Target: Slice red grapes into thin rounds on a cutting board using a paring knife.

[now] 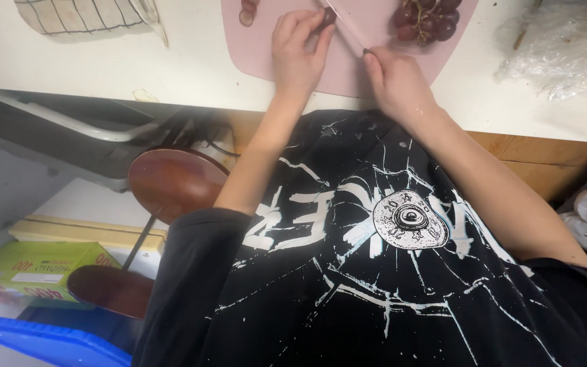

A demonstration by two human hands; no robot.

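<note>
While a single dark red grape (pixel 327 18) is pinned against a pink cutting board (pixel 348 68) by the fingertips of the left hand (pixel 297 51), a pale-bladed knife (pixel 345 26) is held in the right hand (pixel 397 81), whose fingers are closed around the handle. The blade is laid at a slant across the board, its upper end lost at the frame's edge just beside the held grape; whether the grape is already cut through cannot be told. A bunch of whole grapes (pixel 427 19) is seen on the board's right side, near the knife. At the board's upper left, a few cut grape pieces (pixel 247 12) are set apart from the hands. By that showing, the slicing is judged to be at an early stage: a small share is done and most of the bunch is left. The board is placed on a white countertop (pixel 171 61), with a checked cloth (pixel 83 15) to the left and crumpled clear plastic wrap (pixel 558 51) to the right. Below the counter, a round wooden stool (pixel 174 180), a green and yellow box (pixel 32 268) and a blue bin (pixel 49 343) are visible.
</note>
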